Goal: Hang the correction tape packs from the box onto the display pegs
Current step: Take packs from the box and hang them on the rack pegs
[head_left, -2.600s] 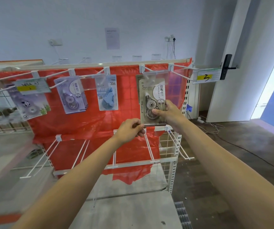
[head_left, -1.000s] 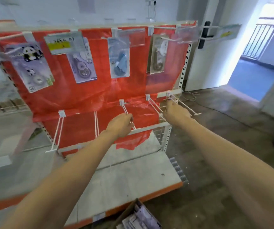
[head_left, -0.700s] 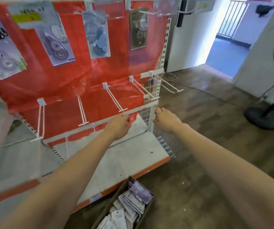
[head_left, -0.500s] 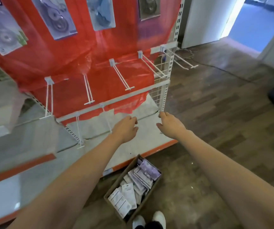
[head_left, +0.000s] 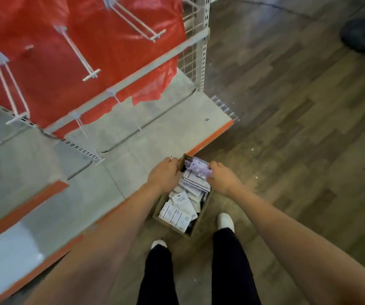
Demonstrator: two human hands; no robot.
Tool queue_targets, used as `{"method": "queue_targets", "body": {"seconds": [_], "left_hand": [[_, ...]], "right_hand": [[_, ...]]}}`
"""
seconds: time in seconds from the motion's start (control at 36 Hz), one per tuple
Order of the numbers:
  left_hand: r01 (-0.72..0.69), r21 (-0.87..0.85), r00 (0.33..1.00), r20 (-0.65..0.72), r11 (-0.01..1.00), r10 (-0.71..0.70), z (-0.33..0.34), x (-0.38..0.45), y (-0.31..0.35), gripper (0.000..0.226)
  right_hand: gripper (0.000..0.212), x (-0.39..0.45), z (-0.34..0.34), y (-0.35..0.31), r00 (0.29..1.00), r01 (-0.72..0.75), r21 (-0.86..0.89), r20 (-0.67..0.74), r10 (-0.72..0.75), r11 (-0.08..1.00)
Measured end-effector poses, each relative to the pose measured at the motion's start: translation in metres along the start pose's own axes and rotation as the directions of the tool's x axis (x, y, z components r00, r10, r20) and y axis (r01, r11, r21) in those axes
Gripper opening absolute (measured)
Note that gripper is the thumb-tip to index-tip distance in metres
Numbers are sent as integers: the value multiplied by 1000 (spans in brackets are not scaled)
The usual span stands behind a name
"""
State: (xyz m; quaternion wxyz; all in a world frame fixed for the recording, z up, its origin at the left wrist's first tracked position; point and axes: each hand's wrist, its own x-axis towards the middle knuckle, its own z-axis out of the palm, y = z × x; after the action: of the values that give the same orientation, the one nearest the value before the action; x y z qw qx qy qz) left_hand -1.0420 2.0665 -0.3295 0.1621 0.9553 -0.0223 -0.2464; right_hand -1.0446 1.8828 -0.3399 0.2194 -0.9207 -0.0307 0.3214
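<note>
A small brown cardboard box (head_left: 182, 216) sits on the dark wood-plank floor (head_left: 298, 128), between the person's white shoes and the orange front edge of the grey bottom shelf (head_left: 133, 139), and it holds a loose heap of flat correction tape packs (head_left: 178, 211), white and pale purple, probably so they are within reach while stocking. At the far end of the box, the right hand (head_left: 222, 178) reaches in and its curled fingers pinch a pale purple carded pack (head_left: 199, 169) lying on top of the heap; this looks like the pick-up for the next hanging. The left hand (head_left: 165, 175) rests against the box's far-left rim, fingers bent over the cardboard edge, apparently steadying it; how firmly it grasps is hard to tell. Above the shelf, several white wire display pegs (head_left: 78, 51) jut from a rack draped in red plastic sheeting (head_left: 45, 62), and those in view carry nothing. A dark round stand base (head_left: 364, 34) sits on the floor far right.
</note>
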Motion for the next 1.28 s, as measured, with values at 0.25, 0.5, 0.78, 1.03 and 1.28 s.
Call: {"method": "queue_targets", "body": {"seconds": [0.25,0.5,0.78,1.03,1.28], "left_hand": [[33,-67,982,189,997,-19,120,-38,-99,29],[140,-143,974,200,980,-110,224,-5,-150,29],[43,-209,996,82,977,-26,340,93,-193,30],[-194,-189,970,-183,963,160,398,202,-209,25],[-397,-140,886,-315,907,339,383,242,-201,23]], "right_hand": [[36,-8,171,3,974,-190,173,158,163,966],[37,49,276,37,971,-205,202,163,174,958],[39,154,385,87,989,-148,174,5,150,973],[35,265,405,132,973,-17,78,-230,34,997],[41,289,379,109,981,-21,-128,-196,-4,992]]}}
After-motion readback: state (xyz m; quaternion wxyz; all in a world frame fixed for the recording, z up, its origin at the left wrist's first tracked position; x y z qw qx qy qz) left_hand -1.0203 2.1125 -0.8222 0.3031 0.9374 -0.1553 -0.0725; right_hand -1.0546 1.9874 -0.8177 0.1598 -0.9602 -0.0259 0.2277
